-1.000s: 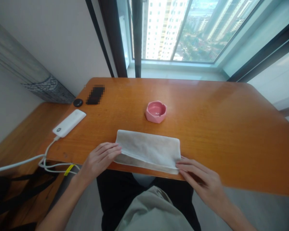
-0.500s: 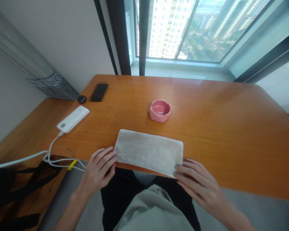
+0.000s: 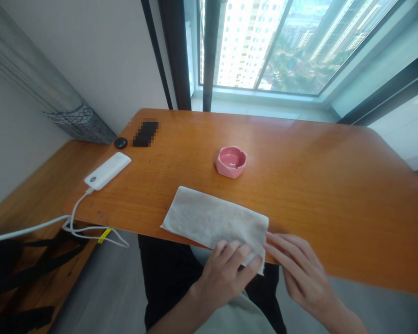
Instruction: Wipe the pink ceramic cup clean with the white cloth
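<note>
A white folded cloth point(image 3: 212, 215) lies slantwise at the table's front edge, its near right corner hanging a little past the edge. On its near right part rests my left hand point(image 3: 226, 273), fingers bent and apart, with a gap between thumb and forefinger where the cloth shows. My right hand point(image 3: 301, 266) is at the cloth's right side. Its fingers are stretched out, and the fingertips touch that side.
A pink ashtray point(image 3: 231, 162) stands beyond the cloth on the wooden table point(image 3: 334, 195). To the left are a white power bank point(image 3: 107, 170) with a white cable point(image 3: 77, 204), a small black round object point(image 3: 120, 143) and a blurred-out dark item point(image 3: 145, 133). A window is behind.
My left hand has left the cloth's left end and moved right to its near right part. The cloth has turned slightly, its right end coming nearer to me. My right hand has shifted slightly right.
</note>
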The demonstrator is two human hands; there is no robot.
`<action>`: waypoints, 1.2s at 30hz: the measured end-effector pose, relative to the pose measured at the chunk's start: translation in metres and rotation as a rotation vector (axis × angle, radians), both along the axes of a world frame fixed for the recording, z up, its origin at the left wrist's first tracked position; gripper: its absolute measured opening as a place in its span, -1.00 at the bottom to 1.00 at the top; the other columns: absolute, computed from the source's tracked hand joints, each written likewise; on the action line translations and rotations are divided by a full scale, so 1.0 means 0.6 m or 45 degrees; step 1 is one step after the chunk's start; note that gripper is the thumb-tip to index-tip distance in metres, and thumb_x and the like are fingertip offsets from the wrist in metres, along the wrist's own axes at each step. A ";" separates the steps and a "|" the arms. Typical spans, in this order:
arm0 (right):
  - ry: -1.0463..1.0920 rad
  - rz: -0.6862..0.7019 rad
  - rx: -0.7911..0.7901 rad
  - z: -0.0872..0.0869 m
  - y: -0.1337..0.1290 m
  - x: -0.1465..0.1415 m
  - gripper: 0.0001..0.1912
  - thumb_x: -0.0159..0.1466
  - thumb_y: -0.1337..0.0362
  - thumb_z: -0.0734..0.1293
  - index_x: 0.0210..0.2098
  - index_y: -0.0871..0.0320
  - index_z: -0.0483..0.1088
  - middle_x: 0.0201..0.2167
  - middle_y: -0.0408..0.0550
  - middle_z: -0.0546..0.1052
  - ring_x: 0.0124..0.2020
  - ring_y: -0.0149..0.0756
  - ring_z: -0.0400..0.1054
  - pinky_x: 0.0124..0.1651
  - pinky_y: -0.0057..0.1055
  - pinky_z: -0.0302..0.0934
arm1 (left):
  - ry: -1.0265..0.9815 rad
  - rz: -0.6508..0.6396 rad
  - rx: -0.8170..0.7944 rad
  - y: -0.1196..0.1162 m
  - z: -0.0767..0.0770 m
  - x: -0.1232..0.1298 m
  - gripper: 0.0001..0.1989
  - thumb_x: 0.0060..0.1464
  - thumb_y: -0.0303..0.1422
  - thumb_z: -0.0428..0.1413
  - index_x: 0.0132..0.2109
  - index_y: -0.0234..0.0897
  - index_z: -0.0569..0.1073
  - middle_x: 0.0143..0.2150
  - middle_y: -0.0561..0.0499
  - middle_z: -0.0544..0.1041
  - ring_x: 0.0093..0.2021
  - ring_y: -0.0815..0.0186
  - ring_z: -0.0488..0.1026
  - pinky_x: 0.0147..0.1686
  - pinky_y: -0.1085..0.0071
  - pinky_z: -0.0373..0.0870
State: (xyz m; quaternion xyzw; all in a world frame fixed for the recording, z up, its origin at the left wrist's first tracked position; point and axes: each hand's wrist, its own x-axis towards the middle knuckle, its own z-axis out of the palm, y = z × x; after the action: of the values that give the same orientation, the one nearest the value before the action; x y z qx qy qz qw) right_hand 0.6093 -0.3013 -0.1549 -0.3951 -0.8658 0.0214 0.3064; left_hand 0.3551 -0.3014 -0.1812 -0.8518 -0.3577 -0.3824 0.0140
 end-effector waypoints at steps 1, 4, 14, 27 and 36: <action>-0.022 -0.065 -0.004 -0.002 0.010 0.006 -0.35 0.46 0.58 0.23 0.46 0.07 0.44 0.35 0.13 0.58 0.35 0.03 0.44 0.33 0.03 0.40 | -0.008 -0.011 0.021 0.001 0.003 0.002 -0.84 0.44 -0.47 0.20 0.08 -0.25 0.63 -0.01 -0.04 0.70 0.01 0.22 0.59 0.01 0.24 0.38; -0.088 -0.175 -0.062 0.002 0.046 0.013 -0.42 0.51 0.46 0.27 0.46 0.03 0.44 0.46 0.17 0.46 0.47 0.17 0.31 0.38 0.18 0.36 | -0.076 -0.002 0.000 -0.001 0.012 0.008 -0.90 0.38 -0.50 0.20 -0.06 -0.27 0.61 -0.21 0.00 0.65 -0.21 0.26 0.56 -0.17 0.28 0.36; 0.575 0.144 -0.670 0.082 0.162 -0.085 -0.87 0.54 0.21 0.40 0.00 -0.04 0.62 0.04 -0.05 0.73 0.11 -0.13 0.65 0.19 -0.17 0.57 | -1.217 0.592 -0.758 -0.006 0.061 -0.045 -0.96 0.30 -0.35 0.30 -0.17 -0.19 0.60 -0.36 0.10 0.62 -0.40 0.39 0.56 -0.36 0.54 0.49; 0.388 0.332 -0.809 0.044 0.339 -0.327 -0.88 0.48 0.20 0.46 -0.07 0.08 0.65 -0.29 -0.13 0.72 -0.36 -0.33 0.53 -0.24 -0.38 0.38 | -0.907 1.121 -0.885 0.019 0.033 -0.196 -0.61 0.32 0.02 0.27 -0.28 -0.19 0.56 -0.49 0.12 0.52 -0.53 0.38 0.40 -0.43 0.46 0.28; -0.084 0.012 -0.122 0.038 0.227 -0.340 -0.52 0.60 0.30 0.19 0.45 0.10 0.40 0.40 0.19 0.53 0.45 0.10 0.36 0.51 0.18 0.27 | -0.195 1.234 -0.390 0.034 0.023 -0.218 -0.79 0.40 -0.29 0.18 0.10 -0.20 0.54 0.10 -0.20 0.63 0.13 -0.06 0.58 0.12 0.04 0.37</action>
State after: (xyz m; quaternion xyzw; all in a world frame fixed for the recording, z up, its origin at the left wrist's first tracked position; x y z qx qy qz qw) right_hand 0.4050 -0.1651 -0.1322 -0.4058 -0.8752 0.0511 0.2583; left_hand 0.2241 -0.2810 -0.1677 -0.5499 -0.7635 -0.3365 0.0384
